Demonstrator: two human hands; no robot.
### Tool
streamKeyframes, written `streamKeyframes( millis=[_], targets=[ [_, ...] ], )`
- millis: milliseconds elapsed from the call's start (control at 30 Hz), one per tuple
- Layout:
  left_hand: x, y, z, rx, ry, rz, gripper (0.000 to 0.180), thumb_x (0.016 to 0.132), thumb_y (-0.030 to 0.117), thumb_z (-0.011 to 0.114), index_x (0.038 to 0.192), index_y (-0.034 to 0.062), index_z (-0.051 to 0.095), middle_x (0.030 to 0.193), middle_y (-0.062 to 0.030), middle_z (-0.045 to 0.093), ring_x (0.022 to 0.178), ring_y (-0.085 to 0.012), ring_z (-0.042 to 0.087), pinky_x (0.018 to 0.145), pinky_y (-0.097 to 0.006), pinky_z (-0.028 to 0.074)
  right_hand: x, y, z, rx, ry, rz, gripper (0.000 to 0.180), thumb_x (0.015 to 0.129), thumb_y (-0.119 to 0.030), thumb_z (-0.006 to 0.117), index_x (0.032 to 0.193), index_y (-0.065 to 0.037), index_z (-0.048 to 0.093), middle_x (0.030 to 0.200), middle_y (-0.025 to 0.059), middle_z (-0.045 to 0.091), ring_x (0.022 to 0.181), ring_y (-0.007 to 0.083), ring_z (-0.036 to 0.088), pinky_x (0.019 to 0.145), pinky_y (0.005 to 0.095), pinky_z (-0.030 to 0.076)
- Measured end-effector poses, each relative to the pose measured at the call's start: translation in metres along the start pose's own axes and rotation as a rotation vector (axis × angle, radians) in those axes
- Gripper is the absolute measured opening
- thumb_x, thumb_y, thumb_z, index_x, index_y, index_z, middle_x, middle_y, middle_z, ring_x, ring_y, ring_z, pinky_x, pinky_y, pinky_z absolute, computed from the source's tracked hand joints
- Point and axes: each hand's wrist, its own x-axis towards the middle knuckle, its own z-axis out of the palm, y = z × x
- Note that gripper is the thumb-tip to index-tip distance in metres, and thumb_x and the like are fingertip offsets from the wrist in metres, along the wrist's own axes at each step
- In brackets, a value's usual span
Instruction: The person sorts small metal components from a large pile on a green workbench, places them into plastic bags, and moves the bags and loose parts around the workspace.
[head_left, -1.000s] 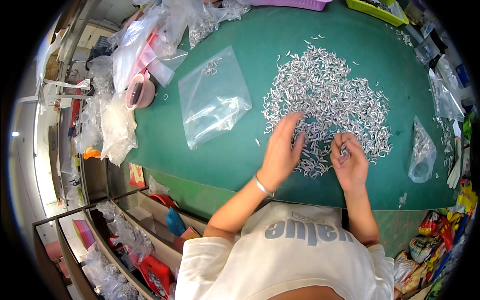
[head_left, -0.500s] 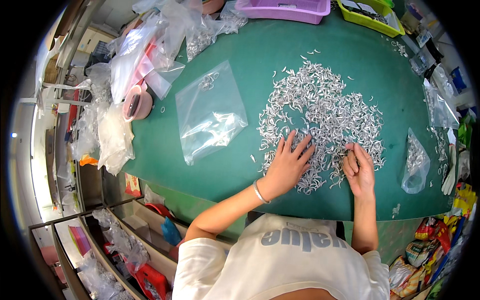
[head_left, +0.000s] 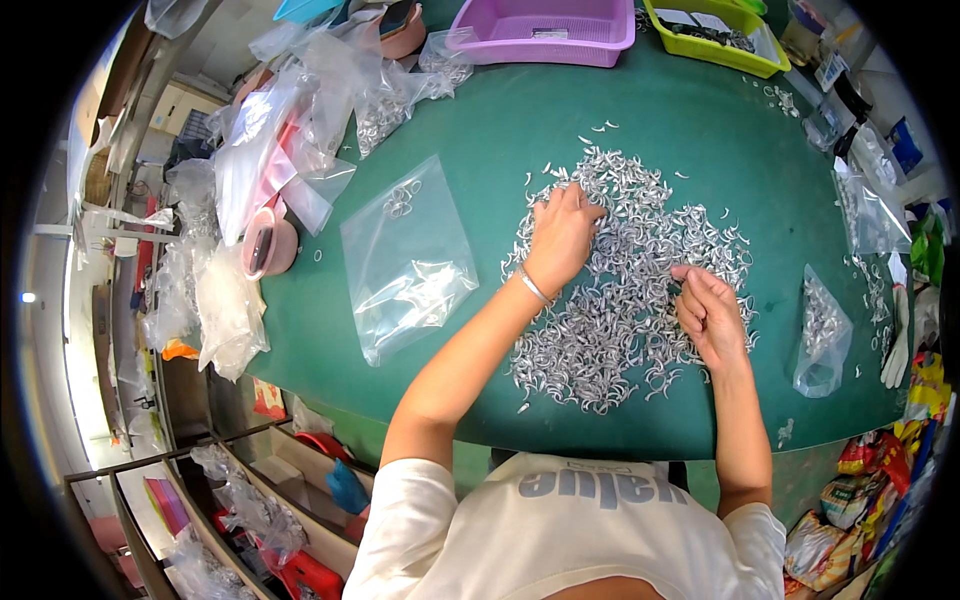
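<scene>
The fingers of the left hand are bent and drawn fairly close together, pointing down into the upper left part of the heap of silver pieces; whether they grip any is hidden by the hand. The right hand is at the heap's right side, its thumb and forefinger nearly meeting and the other fingers curled toward the palm; I cannot tell if a piece sits between the tips.

The pieces, small and curved, lie loosely spread on the green worktop, in front of the person and between and around both hands. A bracelet circles the left wrist.

Left of the heap, well apart from it, lies a flat clear bag, with a few rings showing near its top. Further left stands a pink cup, a single loose ring near it. To the right are a small pouch of silver bits and a white glove. A purple basket and a lime basket stand along the far edge.
</scene>
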Motion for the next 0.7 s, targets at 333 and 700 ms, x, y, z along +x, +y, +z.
streamKeyframes(
  millis=[333, 700],
  targets=[
    [-0.005, 0.022, -0.008, -1.166, 0.072, -0.388, 0.013, 0.076, -0.001, 0.065, 0.088, -0.0036, 0.06, 0.081, -0.0062, 0.065, 0.072, -0.0072, 0.06, 0.064, -0.019, 0.049, -0.004, -0.001, 0.003, 0.037, 0.008, 0.006, 0.022, 0.091, -0.015, 0.047, 0.102, 0.002, 0.055, 0.056, -0.0039, 0.036, 0.044, 0.0036, 0.033, 0.038, 0.0179, 0.024],
    [-0.044, 0.078, -0.014, -1.091, -0.043, -0.189, 0.016, 0.073, -0.01, 0.063, 0.088, -0.0054, 0.059, 0.091, -0.01, 0.06, 0.084, -0.0141, 0.058, 0.075, -0.025, 0.049, -0.011, 0.012, 0.015, -0.119, -0.029, -0.187, 0.015, 0.083, -0.004, 0.058, 0.098, -0.001, 0.061, 0.065, -0.0014, 0.046, 0.048, 0.003, 0.039, 0.04, 0.0172, 0.027]
  ],
)
